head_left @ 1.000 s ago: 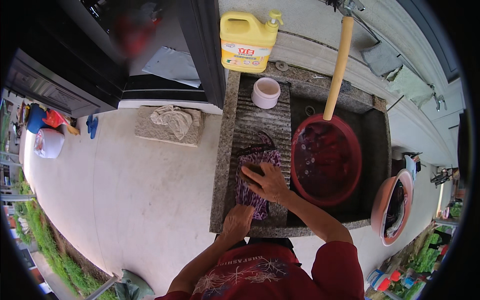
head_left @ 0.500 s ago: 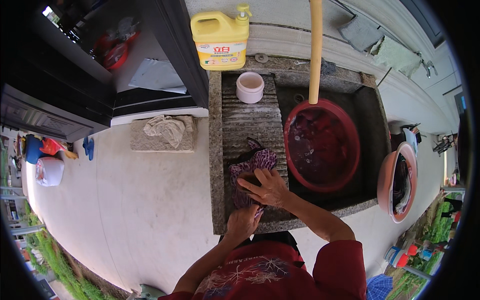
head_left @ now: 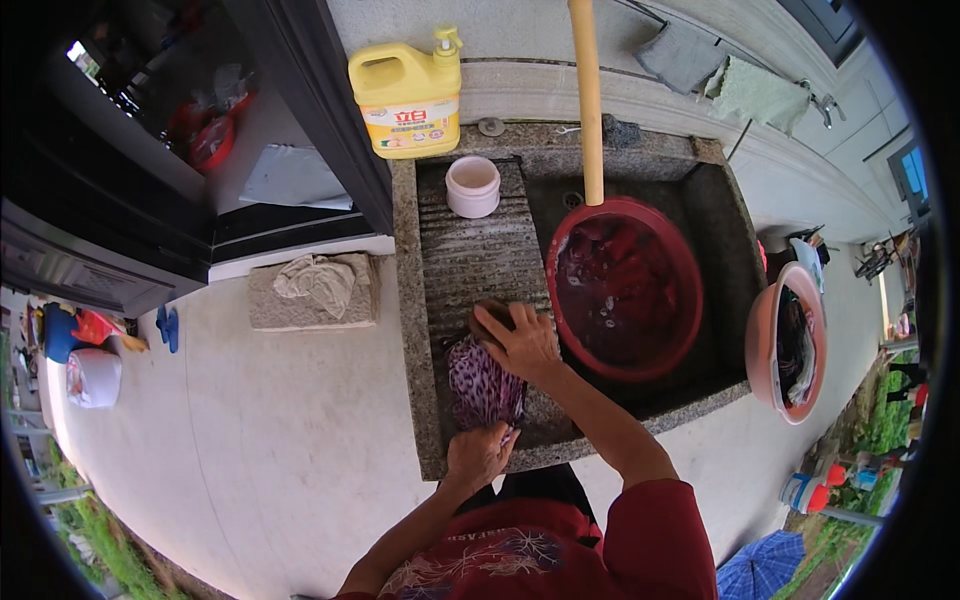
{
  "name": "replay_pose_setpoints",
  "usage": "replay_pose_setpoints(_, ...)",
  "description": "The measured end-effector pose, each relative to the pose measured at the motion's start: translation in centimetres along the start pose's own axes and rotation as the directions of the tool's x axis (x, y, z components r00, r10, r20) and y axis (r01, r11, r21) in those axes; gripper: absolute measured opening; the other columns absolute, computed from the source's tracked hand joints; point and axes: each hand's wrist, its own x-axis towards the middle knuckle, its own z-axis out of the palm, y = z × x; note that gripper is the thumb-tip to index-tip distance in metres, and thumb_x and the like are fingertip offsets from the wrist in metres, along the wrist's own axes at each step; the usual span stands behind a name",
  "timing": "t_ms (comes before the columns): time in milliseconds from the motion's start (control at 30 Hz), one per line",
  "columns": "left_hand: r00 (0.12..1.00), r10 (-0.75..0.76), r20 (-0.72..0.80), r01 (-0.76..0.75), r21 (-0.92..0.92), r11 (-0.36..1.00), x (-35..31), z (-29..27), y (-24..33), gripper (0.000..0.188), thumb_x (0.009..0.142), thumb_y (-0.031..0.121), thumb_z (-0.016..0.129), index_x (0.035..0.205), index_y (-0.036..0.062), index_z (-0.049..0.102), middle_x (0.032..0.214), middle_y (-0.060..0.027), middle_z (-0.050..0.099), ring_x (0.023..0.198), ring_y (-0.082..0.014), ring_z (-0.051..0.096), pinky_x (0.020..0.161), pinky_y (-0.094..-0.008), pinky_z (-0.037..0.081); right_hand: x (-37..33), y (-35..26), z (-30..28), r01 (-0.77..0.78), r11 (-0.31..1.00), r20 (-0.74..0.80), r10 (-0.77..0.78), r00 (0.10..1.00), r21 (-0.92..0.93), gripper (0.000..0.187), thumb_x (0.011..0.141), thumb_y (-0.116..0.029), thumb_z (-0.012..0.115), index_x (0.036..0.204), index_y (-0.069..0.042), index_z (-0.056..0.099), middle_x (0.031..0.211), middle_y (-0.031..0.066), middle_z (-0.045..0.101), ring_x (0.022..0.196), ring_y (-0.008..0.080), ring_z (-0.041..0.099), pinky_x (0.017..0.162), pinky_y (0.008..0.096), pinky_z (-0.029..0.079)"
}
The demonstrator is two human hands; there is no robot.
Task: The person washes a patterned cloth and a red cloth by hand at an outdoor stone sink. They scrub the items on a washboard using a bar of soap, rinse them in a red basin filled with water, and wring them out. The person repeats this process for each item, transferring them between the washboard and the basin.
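A purple-and-black patterned garment (head_left: 482, 388) lies wet on the ribbed stone washboard (head_left: 470, 262) at the left of the sink. Its near end is bunched in my left hand (head_left: 478, 456), which is closed on it by the sink's front edge. My right hand (head_left: 527, 345) wraps round a brown scrubbing brush (head_left: 489, 317) at the garment's far end; the brush's underside is hidden. Right of the washboard, a red basin (head_left: 690, 340) holds dark red cloth in water. A pale pink tub (head_left: 473, 190) stands at the washboard's far end.
The stone sink (head_left: 412, 400) surrounds the washboard and basin. A yellow pump jug (head_left: 408, 105) stands behind its far left corner. A wooden pole (head_left: 590, 110) reaches down over the basin. At the right is a pink basin (head_left: 760, 345) of clothes; at the left, a cloth-topped stone block (head_left: 270, 305).
My right hand has moved the brush away from me along the garment, which now lies more stretched out. My left hand still grips the near end. The whole view has shifted slightly.
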Motion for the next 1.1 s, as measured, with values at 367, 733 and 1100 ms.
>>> replay_pose_setpoints(367,0.993,-0.056,-0.104,0.026,-0.272,0.962,0.5,-2.0,-1.0,0.030,0.074,0.022,0.076,0.090,0.0026,0.058,0.075,-0.0140,0.061,0.071,-0.0354,0.061,0.060,-0.0398,0.049,1.3,11.2,1.9,-0.181,-0.460,0.442,0.558,0.703,0.869,0.050,0.091,-0.040,0.053,0.126,-0.004,0.050,0.103,0.0147,0.062,0.092,0.0235,0.062,0.076,0.0357,0.052)
replay_pose_setpoints(733,0.938,-0.257,-0.233,0.034,-0.675,0.737,16.0,-15.2,5.9,0.010,0.090,0.008,0.062,0.087,0.0008,0.056,0.074,0.0034,0.055,0.070,-0.0006,0.045,0.062,-0.0182,0.039,-9.0,17.8,6.7,-0.372,-0.815,0.891,0.356,0.282,0.444,0.043,0.088,-0.038,0.056,0.121,-0.010,0.057,0.107,0.0078,0.063,0.094,0.0247,0.061,0.084,0.0420,0.050)
replay_pose_setpoints(1100,0.988,0.144,-0.059,-0.132,0.174,0.976,9.0,-4.2,6.4,0.021,0.071,0.007,0.070,0.091,0.0107,0.064,0.107,-0.0020,0.061,0.096,-0.0235,0.053,0.084,-0.0374,0.041,5.4,11.6,-4.1,-0.211,0.199,0.221,-0.027,0.975,0.957,0.047,0.087,-0.032,0.061,0.126,-0.009,0.055,0.104,0.0089,0.059,0.094,0.0233,0.059,0.080,0.0345,0.049)
